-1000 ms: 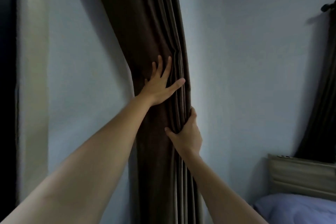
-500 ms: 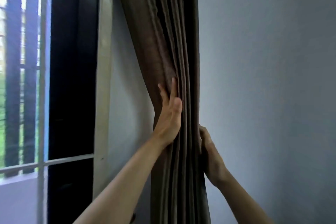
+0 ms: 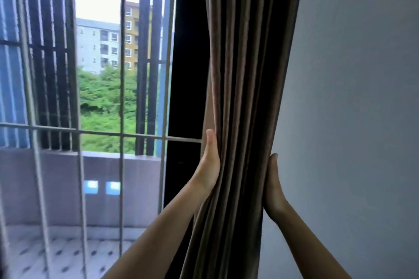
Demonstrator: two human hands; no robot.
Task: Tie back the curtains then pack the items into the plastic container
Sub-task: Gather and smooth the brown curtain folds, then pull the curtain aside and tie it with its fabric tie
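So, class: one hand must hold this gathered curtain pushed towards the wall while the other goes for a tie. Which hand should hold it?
Left, probably. The left hand lies flat on the window side of the curtain, pushing towards the wall; the right hand sits on the wall side. No tie shows.

Curtain (image 3: 244, 75) between window bars (image 3: 122, 97) and wall (image 3: 351, 120)

Window bars (image 3: 122, 97), grey wall (image 3: 362, 97)

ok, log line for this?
step: gather curtain | left hand: flat on its left edge | right hand: flat on right edge
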